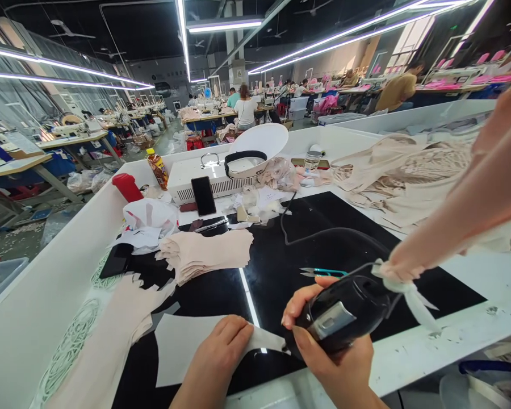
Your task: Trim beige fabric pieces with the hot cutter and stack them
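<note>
My left hand (221,355) is closed, its fingers together on a pale cut fabric piece (179,346) lying on the black work surface (264,295). The fingertips and thumb are partly hidden. My right hand (336,363) is wrapped round a black corded power tool (357,312) with a silver switch panel. The tool's nose meets the narrow right end of the fabric piece. A pinkish stretched cloth (460,204), tied with a pale strip (413,301), comes down to the tool's rear. Thread snips (323,272) with a teal handle lie just behind the tool.
Stacked beige fabric pieces (213,250) and a longer stack (106,335) lie to the left. Behind stand a phone (203,196), a white vented box (179,176), a white visor (264,142) and a bottle (156,167). Beige fabric (409,165) heaps at right. People sit at sewing tables beyond.
</note>
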The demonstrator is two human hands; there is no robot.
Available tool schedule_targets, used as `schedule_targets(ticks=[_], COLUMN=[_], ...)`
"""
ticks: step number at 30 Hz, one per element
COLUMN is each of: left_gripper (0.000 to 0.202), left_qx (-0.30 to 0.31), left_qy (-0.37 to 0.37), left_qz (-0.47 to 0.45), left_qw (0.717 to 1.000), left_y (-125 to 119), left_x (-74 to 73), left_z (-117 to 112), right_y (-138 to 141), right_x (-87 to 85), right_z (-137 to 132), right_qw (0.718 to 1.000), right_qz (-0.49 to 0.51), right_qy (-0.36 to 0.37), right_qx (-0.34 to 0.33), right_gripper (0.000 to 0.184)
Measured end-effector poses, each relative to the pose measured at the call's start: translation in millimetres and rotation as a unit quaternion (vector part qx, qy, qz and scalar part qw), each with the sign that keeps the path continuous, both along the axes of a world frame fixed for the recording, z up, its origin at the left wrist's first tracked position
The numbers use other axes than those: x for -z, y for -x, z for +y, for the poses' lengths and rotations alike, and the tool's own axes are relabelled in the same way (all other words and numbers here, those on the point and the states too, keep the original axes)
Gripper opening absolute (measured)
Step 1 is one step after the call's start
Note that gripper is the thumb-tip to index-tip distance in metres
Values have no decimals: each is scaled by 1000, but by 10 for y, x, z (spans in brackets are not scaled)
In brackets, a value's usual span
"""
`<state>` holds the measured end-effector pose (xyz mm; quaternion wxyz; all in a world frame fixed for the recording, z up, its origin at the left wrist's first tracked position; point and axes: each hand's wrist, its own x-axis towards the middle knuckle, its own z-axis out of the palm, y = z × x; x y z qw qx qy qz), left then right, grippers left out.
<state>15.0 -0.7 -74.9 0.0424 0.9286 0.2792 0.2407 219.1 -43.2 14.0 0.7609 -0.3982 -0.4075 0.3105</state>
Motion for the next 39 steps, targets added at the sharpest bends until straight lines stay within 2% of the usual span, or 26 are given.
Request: schedule_targets(ticks=[4, 10, 13, 18, 21, 25, 29, 33, 39], left_gripper=[31, 39, 39, 42, 63, 85, 89, 96, 91], left_qx=[2, -37, -60, -78, -73, -88, -120, -115, -169], left_qy=[-17, -67, -104, -137, -154, -186, -187, -206, -220], left_qz=[10, 32, 64, 116, 147, 137, 122, 133, 14], left_qw=[1000, 997, 991, 981, 974, 969, 967, 963, 961], left_y=[20, -71, -107, -115, -129, -200, -262, -292, -460], left_x=[7, -150, -168, -36, 75, 197, 218, 214, 383], left_z=[-13, -126, -183, -277, -327, -394, -446, -463, -478], right_y=[15, 7, 17, 44, 19, -70, -89, -46, -163], right_x=[0, 18, 18, 28, 55, 101, 91, 37, -15], right_z=[-17, -33, -45, -78, -85, -78, -96, -122, 65], right_qw=[1000, 1000, 1000, 1000, 1000, 1000, 999, 1000, 998], right_qz=[5, -4, 10, 17, 4, -26, -31, 0, -13], right_qy=[1, -5, 2, 9, 3, 1, 4, 19, -37], right_qx=[1, 3, -2, -5, 2, -5, -42, -21, -40], right_gripper=[49, 47, 47, 46, 45, 43, 43, 38, 43])
